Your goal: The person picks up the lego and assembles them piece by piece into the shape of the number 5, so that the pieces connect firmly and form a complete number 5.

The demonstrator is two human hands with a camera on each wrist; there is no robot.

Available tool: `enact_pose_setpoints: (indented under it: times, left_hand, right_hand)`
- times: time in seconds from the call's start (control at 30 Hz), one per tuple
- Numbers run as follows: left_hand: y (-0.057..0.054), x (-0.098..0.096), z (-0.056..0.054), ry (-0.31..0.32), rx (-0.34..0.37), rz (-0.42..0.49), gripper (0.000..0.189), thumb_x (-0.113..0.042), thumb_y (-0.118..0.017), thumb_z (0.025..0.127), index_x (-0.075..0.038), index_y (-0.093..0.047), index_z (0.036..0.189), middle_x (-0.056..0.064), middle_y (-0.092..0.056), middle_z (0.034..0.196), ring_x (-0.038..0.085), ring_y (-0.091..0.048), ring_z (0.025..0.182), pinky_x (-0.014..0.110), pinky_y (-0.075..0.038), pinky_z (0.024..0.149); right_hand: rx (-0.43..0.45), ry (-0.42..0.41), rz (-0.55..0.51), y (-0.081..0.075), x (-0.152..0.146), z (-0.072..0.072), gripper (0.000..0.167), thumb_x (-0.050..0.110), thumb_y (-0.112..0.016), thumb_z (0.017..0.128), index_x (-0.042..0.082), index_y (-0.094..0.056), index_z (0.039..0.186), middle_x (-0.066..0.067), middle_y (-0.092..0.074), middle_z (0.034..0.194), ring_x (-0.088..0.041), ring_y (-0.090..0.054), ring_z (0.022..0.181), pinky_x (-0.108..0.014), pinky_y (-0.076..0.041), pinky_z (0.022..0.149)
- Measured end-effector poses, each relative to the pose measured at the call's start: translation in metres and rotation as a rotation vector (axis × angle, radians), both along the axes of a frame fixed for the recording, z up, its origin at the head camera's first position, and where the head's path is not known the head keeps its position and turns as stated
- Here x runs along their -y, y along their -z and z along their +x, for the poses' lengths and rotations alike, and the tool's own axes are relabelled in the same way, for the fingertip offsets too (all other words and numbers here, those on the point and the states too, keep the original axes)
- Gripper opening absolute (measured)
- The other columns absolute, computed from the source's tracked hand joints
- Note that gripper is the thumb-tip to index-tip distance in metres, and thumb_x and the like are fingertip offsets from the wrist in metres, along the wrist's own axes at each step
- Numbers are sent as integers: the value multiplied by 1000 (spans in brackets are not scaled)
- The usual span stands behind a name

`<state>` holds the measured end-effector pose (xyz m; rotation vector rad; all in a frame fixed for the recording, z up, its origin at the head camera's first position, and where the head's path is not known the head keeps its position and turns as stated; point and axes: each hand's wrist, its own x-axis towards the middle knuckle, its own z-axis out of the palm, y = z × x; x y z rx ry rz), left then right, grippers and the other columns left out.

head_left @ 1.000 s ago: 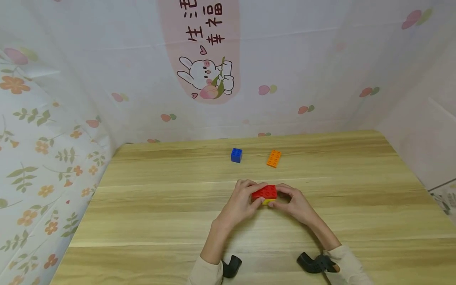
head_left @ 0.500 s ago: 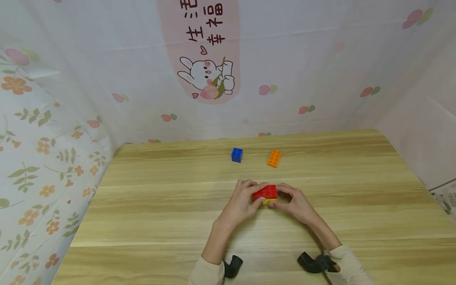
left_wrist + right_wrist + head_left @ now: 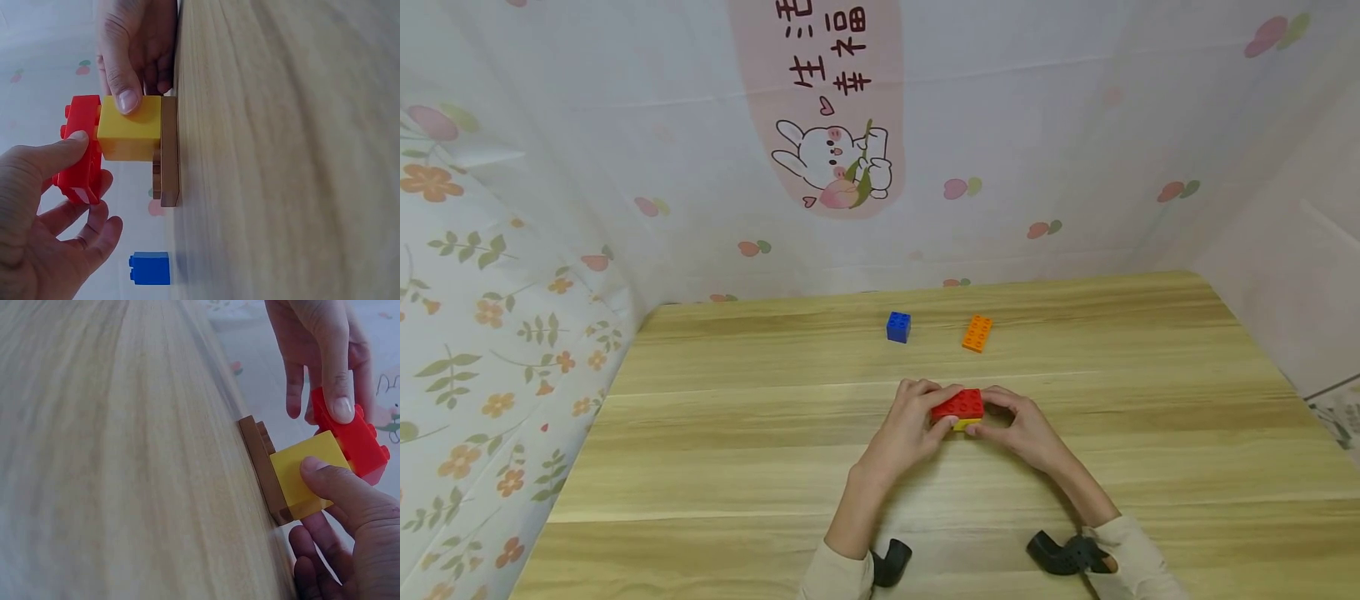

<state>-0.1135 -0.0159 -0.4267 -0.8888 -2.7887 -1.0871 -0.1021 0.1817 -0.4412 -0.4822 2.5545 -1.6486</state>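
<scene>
A red brick (image 3: 967, 402) with studs on top lies across a square yellow brick (image 3: 130, 132), and one end of it juts out past the yellow one. Beneath the yellow brick a flat brown plate (image 3: 169, 150) rests on the table. My left hand (image 3: 910, 422) pinches the overhanging end of the red brick between thumb and fingers. From the other side, my right hand (image 3: 1024, 431) holds the yellow brick, its thumb pressed on one face, as the right wrist view shows. In the head view the brown plate is hidden under the stack.
A blue brick (image 3: 898, 327) stands farther back on the wooden table (image 3: 715, 467), with a flat orange plate (image 3: 977, 333) to its right. Patterned cloth (image 3: 1000, 108) hangs behind the table and along its left side. Black bands (image 3: 1063, 554) are at both wrists.
</scene>
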Motion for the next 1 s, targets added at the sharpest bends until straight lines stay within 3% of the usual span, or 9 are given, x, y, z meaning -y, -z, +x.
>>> enact_pose_setpoints:
  times: [0.53,1.0]
  left_hand:
    - [9,3,0,7,13,45,38,-19,-67,87,-12,-62,124,-3,-56,99,13,-43,92,19,-42,79]
    - [4,3,-1,0,11,16,39,-18,-67,87,-12,-61,125,-2,-56,101,14,-43,93,19,-41,79]
  right_hand:
    - [-11,3,5,3,-2,1,33,6,-76,77,3,-66,108,-2,-62,106,-13,-56,98,-37,-46,86]
    - [-31,-9,7,2,-1,-1,34,7,-76,77,3,-66,109,-2,-62,105,-12,-56,97,-36,-46,86]
